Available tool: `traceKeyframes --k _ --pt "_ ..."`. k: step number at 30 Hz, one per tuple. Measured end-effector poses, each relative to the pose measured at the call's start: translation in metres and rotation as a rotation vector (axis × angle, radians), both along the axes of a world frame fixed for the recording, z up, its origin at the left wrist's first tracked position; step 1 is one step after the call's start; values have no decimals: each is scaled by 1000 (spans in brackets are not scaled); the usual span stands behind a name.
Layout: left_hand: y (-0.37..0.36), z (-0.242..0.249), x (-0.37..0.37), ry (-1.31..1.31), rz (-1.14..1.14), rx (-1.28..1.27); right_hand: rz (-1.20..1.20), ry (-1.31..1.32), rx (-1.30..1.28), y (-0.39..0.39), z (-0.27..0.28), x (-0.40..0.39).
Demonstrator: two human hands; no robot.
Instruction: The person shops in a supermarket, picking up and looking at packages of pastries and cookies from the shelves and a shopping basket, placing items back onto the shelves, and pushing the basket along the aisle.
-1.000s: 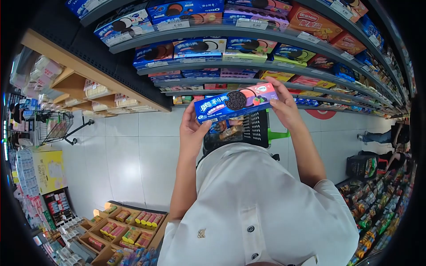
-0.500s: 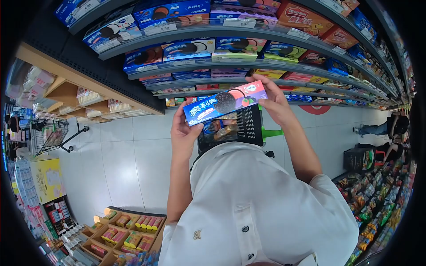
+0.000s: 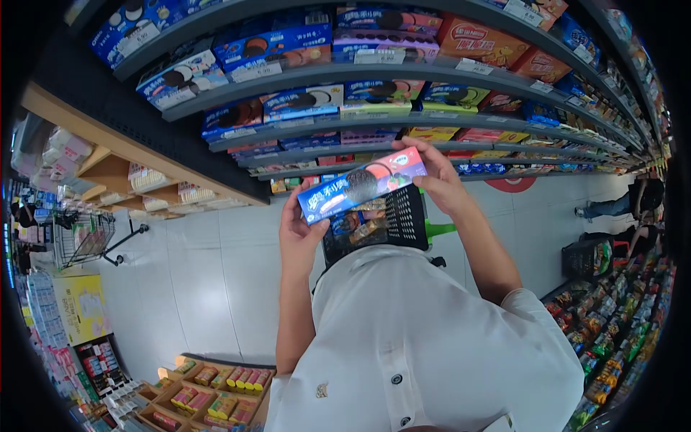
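A long blue and pink cookie box (image 3: 360, 185) with a dark sandwich cookie printed on it is held up between both hands, tilted with its pink end higher. My left hand (image 3: 299, 230) grips its blue end from below. My right hand (image 3: 440, 180) pinches its pink end. Directly beneath the box stands a black shopping basket (image 3: 403, 216) with a green handle, holding a few packets. Rows of similar blue cookie boxes (image 3: 302, 101) line the shelves just beyond.
Grey shelves (image 3: 432, 72) of snack boxes curve across the top and right. A wooden display (image 3: 115, 155) stands at left, with a wire trolley (image 3: 83, 234) beside it. Other people (image 3: 633, 209) and a dark basket (image 3: 586, 259) are at right. White floor tiles (image 3: 209, 281) lie at lower left.
The box has tipped a little, its face turning away from me, while both hands keep their hold. The view has shifted slightly downward.
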State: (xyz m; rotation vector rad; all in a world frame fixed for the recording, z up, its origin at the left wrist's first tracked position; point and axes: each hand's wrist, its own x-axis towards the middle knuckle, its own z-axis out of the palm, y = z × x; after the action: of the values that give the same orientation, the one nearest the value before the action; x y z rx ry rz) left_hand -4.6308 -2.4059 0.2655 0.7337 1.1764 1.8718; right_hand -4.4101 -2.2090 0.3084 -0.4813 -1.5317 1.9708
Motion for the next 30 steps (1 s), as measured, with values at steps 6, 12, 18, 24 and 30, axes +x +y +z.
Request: traceKeyframes --k 6,12,18,24,30 --pt "-4 -12 1 -13 -2 -7 -56 -53 -109 -2 0 -3" --pt "-7 -16 0 -31 -2 -54 -85 -99 -58 -4 -2 -4" --pt "-9 -19 4 -58 -6 -7 -115 -110 -97 -8 -4 -4" --pt "-11 -12 8 -147 -3 -63 -114 -77 -98 -11 -5 -6" --pt "-14 -16 9 -229 -23 -116 -98 -98 -100 -12 -2 -10"
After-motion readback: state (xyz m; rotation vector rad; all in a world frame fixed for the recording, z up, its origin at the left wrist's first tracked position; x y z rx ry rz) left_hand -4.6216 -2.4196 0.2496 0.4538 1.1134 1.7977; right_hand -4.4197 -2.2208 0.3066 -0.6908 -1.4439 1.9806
